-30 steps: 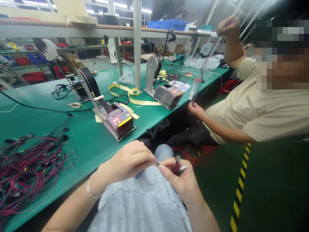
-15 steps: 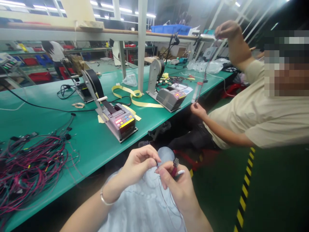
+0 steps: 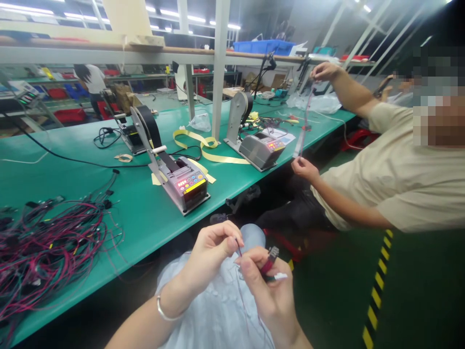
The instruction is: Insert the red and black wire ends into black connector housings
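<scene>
Above my lap, my left hand point(image 3: 214, 252) pinches a thin dark wire point(image 3: 239, 248) between thumb and fingertips. Close beside it, my right hand point(image 3: 267, 283) is closed on the wire bundle, thumb pressed to the index finger. A dark multi-pin connector point(image 3: 273, 252) with red wires sticks out between the right-hand fingers, and a small white connector point(image 3: 280, 277) lies just below it. Loose wires hang from the right hand over the light blue clothing. The fingertips of both hands are almost touching.
A tangled pile of red and black wires point(image 3: 54, 252) covers the left of the green table point(image 3: 131, 194). Tape dispensers point(image 3: 191, 186) point(image 3: 261, 150) stand near its edge. A person in a beige shirt point(image 3: 392, 169) sits at the right, stretching a wire between both hands.
The view has shifted slightly, so the table and dispensers sit a little further right. The connectors in my right hand have tilted. The other person's raised hand has moved lower.
</scene>
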`<state>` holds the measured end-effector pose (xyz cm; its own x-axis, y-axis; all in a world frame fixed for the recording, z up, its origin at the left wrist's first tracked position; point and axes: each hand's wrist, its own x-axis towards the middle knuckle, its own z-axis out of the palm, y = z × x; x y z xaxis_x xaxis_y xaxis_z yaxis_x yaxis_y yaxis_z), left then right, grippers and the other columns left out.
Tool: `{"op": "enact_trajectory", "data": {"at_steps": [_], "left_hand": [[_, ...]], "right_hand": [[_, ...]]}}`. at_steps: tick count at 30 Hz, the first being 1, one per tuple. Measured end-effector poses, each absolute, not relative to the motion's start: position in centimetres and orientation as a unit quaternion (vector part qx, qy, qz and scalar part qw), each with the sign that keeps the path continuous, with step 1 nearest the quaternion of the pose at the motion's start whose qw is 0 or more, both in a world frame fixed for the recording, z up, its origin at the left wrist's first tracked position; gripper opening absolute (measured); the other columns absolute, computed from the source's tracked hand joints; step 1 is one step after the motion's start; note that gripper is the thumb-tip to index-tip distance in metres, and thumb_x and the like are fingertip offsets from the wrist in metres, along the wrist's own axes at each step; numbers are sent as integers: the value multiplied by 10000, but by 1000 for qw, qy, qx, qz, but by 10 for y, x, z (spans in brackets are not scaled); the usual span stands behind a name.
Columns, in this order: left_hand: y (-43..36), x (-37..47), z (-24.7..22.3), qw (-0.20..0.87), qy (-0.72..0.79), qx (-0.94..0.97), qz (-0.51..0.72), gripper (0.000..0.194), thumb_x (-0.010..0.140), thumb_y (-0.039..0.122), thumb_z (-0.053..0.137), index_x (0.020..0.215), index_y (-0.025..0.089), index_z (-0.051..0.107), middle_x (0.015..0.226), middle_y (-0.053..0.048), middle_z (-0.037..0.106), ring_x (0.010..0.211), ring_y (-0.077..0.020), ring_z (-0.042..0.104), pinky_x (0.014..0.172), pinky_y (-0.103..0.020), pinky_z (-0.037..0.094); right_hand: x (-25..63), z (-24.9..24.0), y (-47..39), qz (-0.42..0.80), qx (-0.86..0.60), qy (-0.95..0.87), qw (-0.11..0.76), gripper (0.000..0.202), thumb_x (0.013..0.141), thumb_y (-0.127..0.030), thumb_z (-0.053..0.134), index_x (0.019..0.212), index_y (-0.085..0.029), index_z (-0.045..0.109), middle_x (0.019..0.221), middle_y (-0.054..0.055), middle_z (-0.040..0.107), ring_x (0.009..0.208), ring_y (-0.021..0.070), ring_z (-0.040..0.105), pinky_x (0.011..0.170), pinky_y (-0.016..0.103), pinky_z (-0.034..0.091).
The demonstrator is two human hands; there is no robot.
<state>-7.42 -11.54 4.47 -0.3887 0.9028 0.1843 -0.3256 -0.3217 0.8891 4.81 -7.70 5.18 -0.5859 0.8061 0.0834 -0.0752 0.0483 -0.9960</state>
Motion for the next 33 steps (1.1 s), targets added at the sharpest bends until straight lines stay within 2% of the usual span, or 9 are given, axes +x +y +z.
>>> {"op": "enact_trajectory", "data": {"at_steps": [3,6,12,19,23,27,30,33], "left_hand": [[-115,-77,45,440,394,385,709,271,740,378,674,655,124,629,666,-13,516,572,-79,457,523,-203,356],[-116,-80,43,469,386,396,689,269,758,375,656,678,119,631,695,-13,514,545,-65,460,507,-199,372],[-118,-78,37,501,373,377,684,242,747,359,669,693,125,636,738,-9,489,539,-61,473,500,-207,390],[-117,-72,32,550,355,287,699,335,681,442,708,660,123,607,718,6,436,540,-56,406,513,-218,367],[-115,-73,31,551,353,270,706,299,685,407,716,672,125,617,708,15,431,523,-40,389,510,-198,363],[-115,-77,27,539,371,307,692,217,742,371,668,718,158,635,753,8,449,542,-55,442,477,-186,352],[-114,-80,22,508,420,334,673,202,769,359,641,708,166,636,764,-4,468,661,-93,483,578,-201,394],[-112,-83,16,509,449,348,647,249,748,409,648,675,172,633,752,-11,471,666,-115,485,587,-228,401]], "right_hand": [[46,42,-74,703,-243,-597,301,282,806,-438,560,681,-186,560,418,-58,368,376,60,284,406,221,250],[43,31,-70,741,-192,-571,296,299,815,-446,550,694,-174,525,416,-54,427,372,60,332,418,208,282],[39,32,-68,723,-189,-581,323,306,820,-413,559,650,-159,544,405,-41,445,391,65,362,443,219,287],[41,31,-71,758,-198,-552,286,303,833,-445,534,738,-158,527,351,-84,379,315,44,259,388,213,206],[41,31,-65,770,-180,-553,264,283,840,-424,531,767,-151,535,403,-48,474,365,58,348,424,211,264],[39,35,-60,748,-207,-562,286,306,773,-436,611,690,-154,529,471,-15,540,436,80,461,481,212,356],[37,30,-62,751,-257,-528,302,345,739,-478,637,782,-157,520,436,-38,524,395,83,460,489,219,382],[34,15,-66,763,-289,-489,307,421,699,-542,652,826,-171,500,416,-73,463,370,80,439,477,222,384]]}}
